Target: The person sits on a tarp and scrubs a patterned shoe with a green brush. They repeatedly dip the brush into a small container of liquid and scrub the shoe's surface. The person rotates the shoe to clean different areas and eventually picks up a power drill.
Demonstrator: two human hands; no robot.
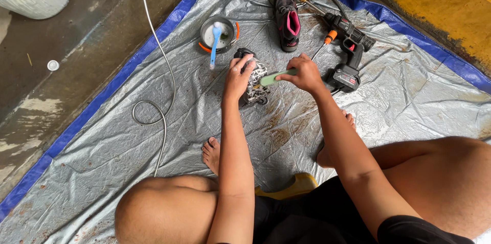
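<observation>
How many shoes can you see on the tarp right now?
2. A black shoe with pink lining lies at the far end of the silver tarp. A patterned black-and-white shoe sits under the left hand, while the right hand holds a green-handled brush against it. Others may be hidden.

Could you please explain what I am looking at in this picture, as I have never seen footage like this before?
There is no machine here. One camera sits on a person's head and looks down at their knees and two bare hands. They squat on a silver tarp with a blue edge. The left hand steadies a patterned shoe; the right hand grips a green-handled brush against it. Nearby lie a second shoe, black with pink lining, a small bowl with a blue brush resting in it, a battery spray gun and a grey hose.
</observation>
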